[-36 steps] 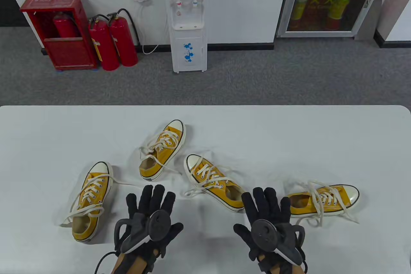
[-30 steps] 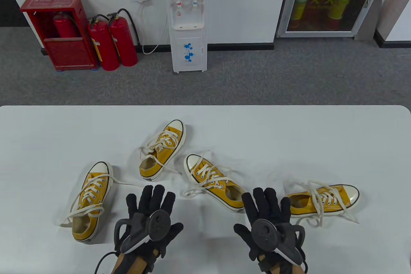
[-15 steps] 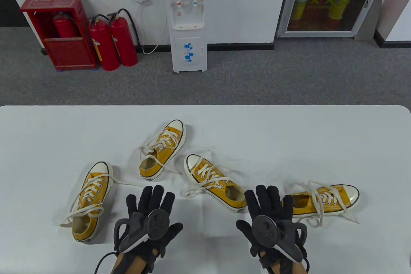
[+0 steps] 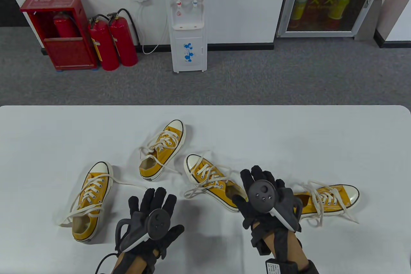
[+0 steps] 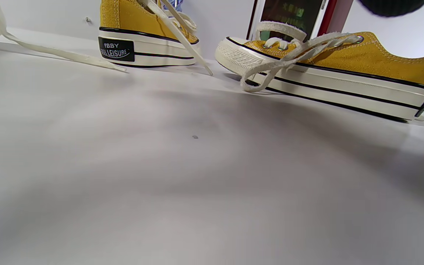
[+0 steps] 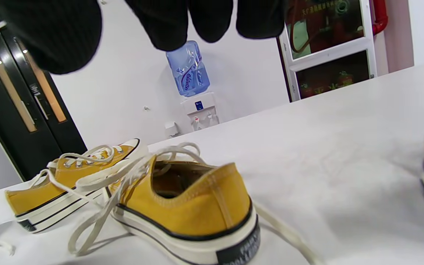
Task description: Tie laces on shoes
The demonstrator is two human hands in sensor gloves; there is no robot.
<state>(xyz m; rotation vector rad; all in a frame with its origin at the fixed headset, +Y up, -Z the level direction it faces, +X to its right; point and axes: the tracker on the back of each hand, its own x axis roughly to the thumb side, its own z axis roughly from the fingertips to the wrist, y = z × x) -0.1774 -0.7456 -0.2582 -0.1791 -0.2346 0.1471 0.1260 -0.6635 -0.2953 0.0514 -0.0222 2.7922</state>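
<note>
Several yellow canvas sneakers with loose white laces lie on the white table (image 4: 289, 132): a left one (image 4: 91, 200), a back one (image 4: 163, 148), a middle one (image 4: 208, 181) and a right one (image 4: 330, 200). My left hand (image 4: 152, 203) lies open and flat on the table between the left and middle shoes, holding nothing. My right hand (image 4: 257, 181) is open with fingers spread, raised by the middle shoe's heel, between it and the right shoe. In the right wrist view its fingertips (image 6: 175, 22) hang above that heel (image 6: 197, 209), not touching it.
Loose lace ends trail over the table around each shoe. In the left wrist view the back shoe's heel (image 5: 142, 40) and the middle shoe's side (image 5: 344, 70) lie ahead. Beyond the far edge stand a water dispenser (image 4: 188, 20) and red fire extinguishers (image 4: 112, 42).
My right hand has lifted and moved forward and slightly left, to the middle shoe's heel. My left hand has drawn back a little. The shoes have not moved.
</note>
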